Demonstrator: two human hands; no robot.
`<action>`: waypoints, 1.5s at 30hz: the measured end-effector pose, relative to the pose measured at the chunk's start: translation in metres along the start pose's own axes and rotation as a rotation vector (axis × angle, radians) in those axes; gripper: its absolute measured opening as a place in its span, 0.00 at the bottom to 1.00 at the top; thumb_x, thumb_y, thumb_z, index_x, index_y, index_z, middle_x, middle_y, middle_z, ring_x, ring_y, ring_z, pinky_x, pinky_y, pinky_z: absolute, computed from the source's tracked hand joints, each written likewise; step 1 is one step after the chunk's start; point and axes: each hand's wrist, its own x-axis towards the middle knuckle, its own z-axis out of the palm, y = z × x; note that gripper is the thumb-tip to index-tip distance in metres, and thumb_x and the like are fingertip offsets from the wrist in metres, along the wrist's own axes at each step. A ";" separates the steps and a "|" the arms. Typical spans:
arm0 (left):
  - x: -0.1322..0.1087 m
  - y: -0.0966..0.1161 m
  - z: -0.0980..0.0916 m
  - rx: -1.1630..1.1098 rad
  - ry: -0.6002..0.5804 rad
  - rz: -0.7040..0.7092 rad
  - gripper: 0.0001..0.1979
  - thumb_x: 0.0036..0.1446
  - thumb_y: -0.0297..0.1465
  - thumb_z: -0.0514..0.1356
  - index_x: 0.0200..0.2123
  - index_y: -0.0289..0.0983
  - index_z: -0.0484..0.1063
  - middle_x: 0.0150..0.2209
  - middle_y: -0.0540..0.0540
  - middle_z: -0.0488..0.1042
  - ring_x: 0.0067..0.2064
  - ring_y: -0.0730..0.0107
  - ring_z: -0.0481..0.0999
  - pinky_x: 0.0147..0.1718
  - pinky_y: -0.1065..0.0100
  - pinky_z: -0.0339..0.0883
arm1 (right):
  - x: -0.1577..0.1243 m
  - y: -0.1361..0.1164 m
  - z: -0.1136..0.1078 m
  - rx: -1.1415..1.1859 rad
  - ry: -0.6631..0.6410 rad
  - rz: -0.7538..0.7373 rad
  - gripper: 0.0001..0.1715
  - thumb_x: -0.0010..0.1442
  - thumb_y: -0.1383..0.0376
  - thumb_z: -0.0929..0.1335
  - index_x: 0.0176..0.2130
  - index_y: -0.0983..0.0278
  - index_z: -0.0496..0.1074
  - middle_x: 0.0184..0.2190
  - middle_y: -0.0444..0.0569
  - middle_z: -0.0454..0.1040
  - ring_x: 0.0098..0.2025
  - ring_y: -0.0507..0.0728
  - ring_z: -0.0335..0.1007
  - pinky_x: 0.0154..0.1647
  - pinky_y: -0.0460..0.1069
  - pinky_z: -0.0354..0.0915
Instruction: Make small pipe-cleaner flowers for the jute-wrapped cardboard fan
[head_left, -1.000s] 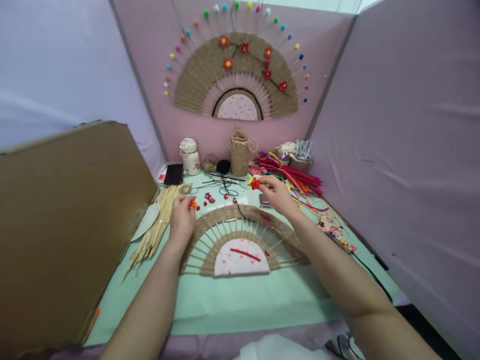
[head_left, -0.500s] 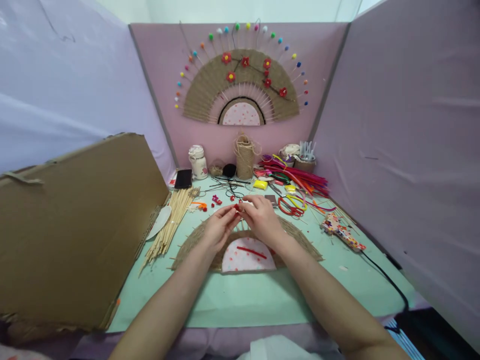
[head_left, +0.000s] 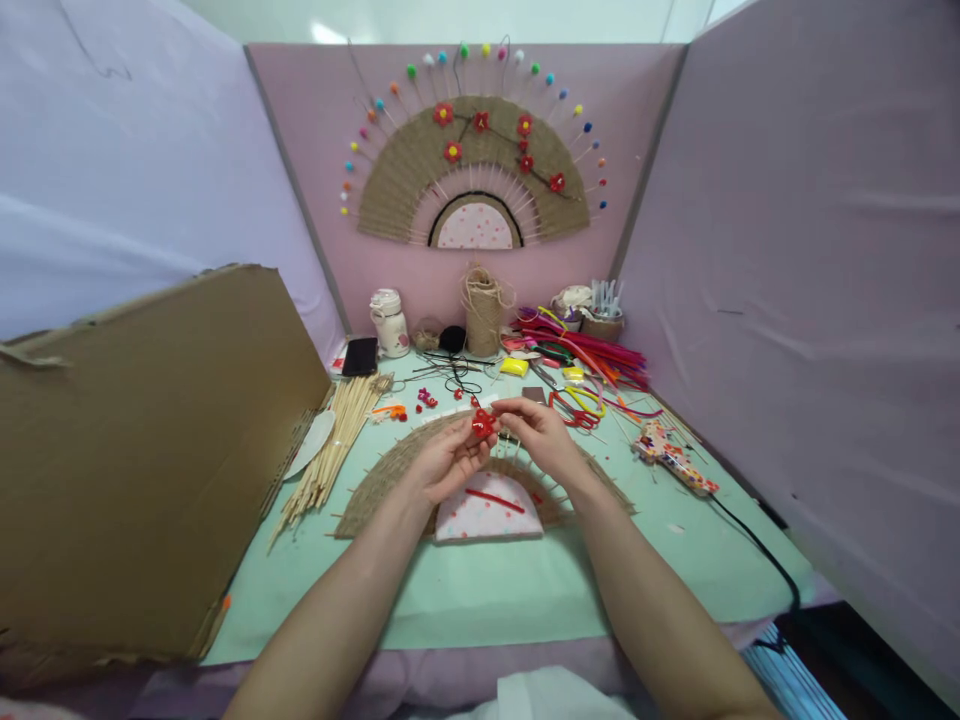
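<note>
A small red flower shape (head_left: 482,424), looped like bent pipe cleaner, sits between the fingertips of my left hand (head_left: 450,458). My right hand (head_left: 538,432) pinches at the flower's right side, its fingertips against the red loops. Both hands hover over a half-round twine fan (head_left: 390,475) lying on the table. At the fan's base is a white half-circle (head_left: 487,525) with pink spots. A straight red pipe cleaner piece (head_left: 495,500) lies across that half-circle. My forearms and hands hide part of the fan.
To the left, bamboo sticks (head_left: 330,465) lie beside a large cardboard sheet (head_left: 150,450). Red-handled scissors (head_left: 574,410), pipe cleaners (head_left: 592,345) and a twine spool (head_left: 484,315) are at the back. A patterned glue gun (head_left: 675,460) with a black cord lies right. A finished fan (head_left: 397,190) hangs behind.
My hands have drawn slightly apart and turned, so the red flower shape now shows plainly; before, mostly fingers covered it. The whole view has shifted slightly.
</note>
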 end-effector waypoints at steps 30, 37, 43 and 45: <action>-0.007 -0.009 0.004 0.146 0.127 0.130 0.03 0.51 0.25 0.63 0.30 0.29 0.76 0.32 0.43 0.77 0.35 0.76 0.74 0.42 0.72 0.68 | -0.005 0.008 -0.011 -0.535 -0.141 -0.396 0.05 0.60 0.68 0.65 0.36 0.62 0.72 0.33 0.48 0.74 0.36 0.54 0.69 0.39 0.50 0.64; -0.005 -0.011 -0.002 0.238 0.105 0.169 0.09 0.46 0.30 0.67 0.31 0.30 0.76 0.33 0.44 0.77 0.37 0.73 0.75 0.44 0.69 0.68 | -0.007 0.005 -0.008 -0.620 -0.166 -0.385 0.05 0.60 0.69 0.64 0.35 0.63 0.69 0.34 0.49 0.72 0.38 0.55 0.67 0.40 0.50 0.62; -0.005 -0.010 0.000 0.229 0.096 0.172 0.08 0.49 0.30 0.65 0.31 0.30 0.76 0.34 0.43 0.77 0.37 0.72 0.75 0.44 0.70 0.68 | -0.007 0.006 -0.008 -0.617 -0.158 -0.373 0.05 0.61 0.68 0.63 0.35 0.62 0.69 0.33 0.48 0.71 0.38 0.56 0.66 0.40 0.51 0.61; -0.006 -0.010 0.002 0.180 0.071 0.192 0.09 0.51 0.30 0.64 0.34 0.30 0.76 0.37 0.41 0.77 0.40 0.71 0.75 0.45 0.70 0.67 | -0.006 0.005 -0.008 -0.586 -0.100 -0.383 0.06 0.61 0.68 0.63 0.36 0.62 0.69 0.33 0.49 0.71 0.38 0.56 0.66 0.40 0.51 0.61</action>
